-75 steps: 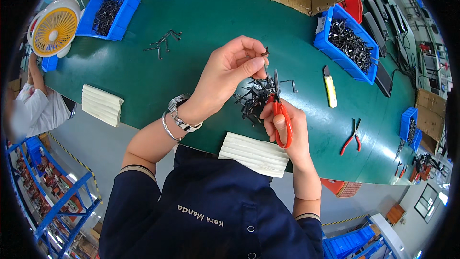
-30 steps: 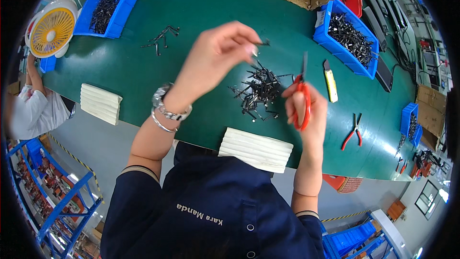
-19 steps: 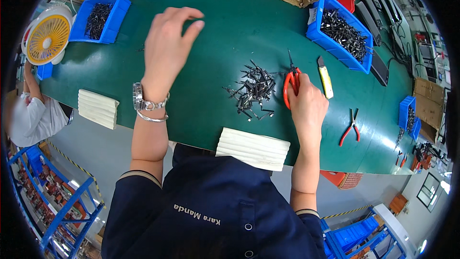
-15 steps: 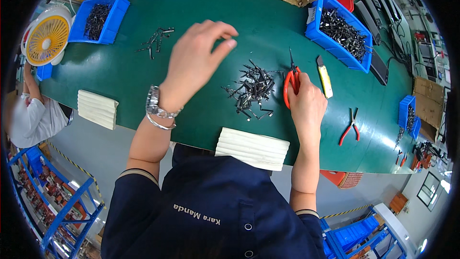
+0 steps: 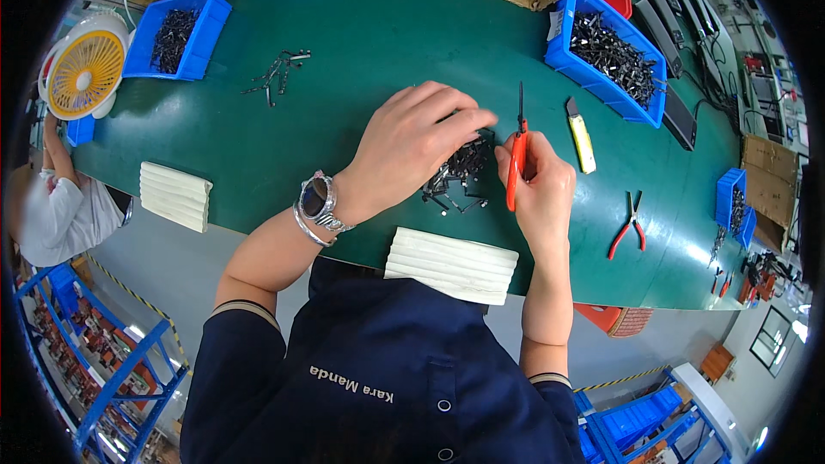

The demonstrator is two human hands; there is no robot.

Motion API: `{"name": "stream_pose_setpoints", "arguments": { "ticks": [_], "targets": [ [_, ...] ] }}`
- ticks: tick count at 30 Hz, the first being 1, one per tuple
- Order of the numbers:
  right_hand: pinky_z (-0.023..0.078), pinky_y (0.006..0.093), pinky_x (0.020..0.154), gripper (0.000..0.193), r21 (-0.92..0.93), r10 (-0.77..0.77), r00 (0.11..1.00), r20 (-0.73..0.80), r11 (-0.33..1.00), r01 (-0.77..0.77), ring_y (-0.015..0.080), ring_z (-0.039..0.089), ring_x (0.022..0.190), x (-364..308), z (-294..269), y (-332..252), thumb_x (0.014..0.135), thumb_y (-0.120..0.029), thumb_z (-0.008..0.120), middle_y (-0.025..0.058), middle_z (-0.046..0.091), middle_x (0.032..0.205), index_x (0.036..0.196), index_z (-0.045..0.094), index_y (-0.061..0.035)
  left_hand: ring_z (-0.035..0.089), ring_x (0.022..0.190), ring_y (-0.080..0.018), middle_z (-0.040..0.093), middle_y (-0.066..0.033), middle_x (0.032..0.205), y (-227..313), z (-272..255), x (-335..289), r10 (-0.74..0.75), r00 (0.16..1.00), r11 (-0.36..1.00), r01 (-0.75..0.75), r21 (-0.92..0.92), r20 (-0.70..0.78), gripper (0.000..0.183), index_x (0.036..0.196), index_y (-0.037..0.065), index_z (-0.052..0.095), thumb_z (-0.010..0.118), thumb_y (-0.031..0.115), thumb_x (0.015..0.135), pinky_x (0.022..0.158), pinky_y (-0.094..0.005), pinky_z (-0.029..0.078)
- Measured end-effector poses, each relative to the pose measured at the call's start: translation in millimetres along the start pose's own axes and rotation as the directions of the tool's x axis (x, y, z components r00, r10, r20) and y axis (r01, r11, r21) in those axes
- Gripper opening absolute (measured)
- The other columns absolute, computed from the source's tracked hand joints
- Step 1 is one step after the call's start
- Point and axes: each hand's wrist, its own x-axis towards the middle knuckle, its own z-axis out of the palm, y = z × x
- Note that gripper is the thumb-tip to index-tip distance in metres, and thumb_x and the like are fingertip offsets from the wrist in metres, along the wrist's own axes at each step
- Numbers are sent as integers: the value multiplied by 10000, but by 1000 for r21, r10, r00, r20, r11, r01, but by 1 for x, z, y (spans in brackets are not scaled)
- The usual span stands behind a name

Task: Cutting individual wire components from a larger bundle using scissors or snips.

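Over a pile of small black parts point(image 5: 464, 167) on the green table, my left hand point(image 5: 421, 137) is bent with its fingers drawn together. Its fingertips reach the pile's far right side, and whatever they pinch is too small to make out. The hand covers much of the pile. Just right of it, my right hand point(image 5: 543, 185) is closed on red-handled scissors point(image 5: 517, 163), their slim dark blades pointing away from me. A yellow utility knife point(image 5: 582, 139) lies to the right of that hand, and red-handled pliers point(image 5: 630, 228) rest farther right, jaws apart.
Blue bins of black parts stand far left point(image 5: 178, 34) and far right point(image 5: 601, 60). A few loose parts point(image 5: 279, 76) lie left of centre. White ridged pads point(image 5: 451, 265) sit along the front edge. A fan point(image 5: 84, 75) and another person point(image 5: 69, 206) are at left.
My left hand has moved right and nearer, onto the pile, its fingers drawing together. The scissors have turned slightly in my right hand and are still held.
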Motion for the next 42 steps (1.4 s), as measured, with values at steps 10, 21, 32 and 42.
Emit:
{"name": "stream_pose_setpoints", "arguments": {
  "ticks": [10, 21, 32, 42],
  "targets": [
    [383, 245, 471, 237, 566, -63, 988, 137, 824, -26, 96, 471, 488, -4, 3, -18, 825, -186, 713, 22, 508, 563, 807, 557, -8, 581, 855, -98, 592, -29, 932, -6, -10, 6, -430, 871, 413, 422, -807, 235, 154, 1061, 28, 578, 585, 98, 924, 782, -258, 486],
    [383, 221, 433, 392, 593, -44, 835, 548, 724, -351, 70, 492, 469, -14, -2, -24, 917, -385, 584, 12, 511, 540, 828, 594, -3, 575, 900, -88, 621, -46, 951, -10, -14, 0, -508, 800, 66, 406, -911, 320, 207, 1097, 31, 533, 603, 102, 916, 790, -222, 472],
    [373, 223, 428, 411, 616, -46, 831, 554, 695, -372, 68, 481, 463, -15, 1, -22, 885, -411, 622, 9, 503, 537, 821, 595, -7, 598, 874, -99, 611, -50, 981, -8, -14, -2, -494, 788, -32, 404, -914, 366, 193, 1087, 36, 528, 599, 114, 925, 815, -231, 495],
    [350, 217, 422, 504, 641, -94, 825, 557, 681, -355, 64, 481, 462, -14, -2, -22, 880, -508, 600, 6, 499, 533, 814, 585, -9, 584, 858, -85, 608, -39, 956, -8, -16, -1, -467, 805, -12, 407, -913, 366, 174, 1082, 51, 530, 588, 123, 934, 804, -227, 490]
  ]
}}
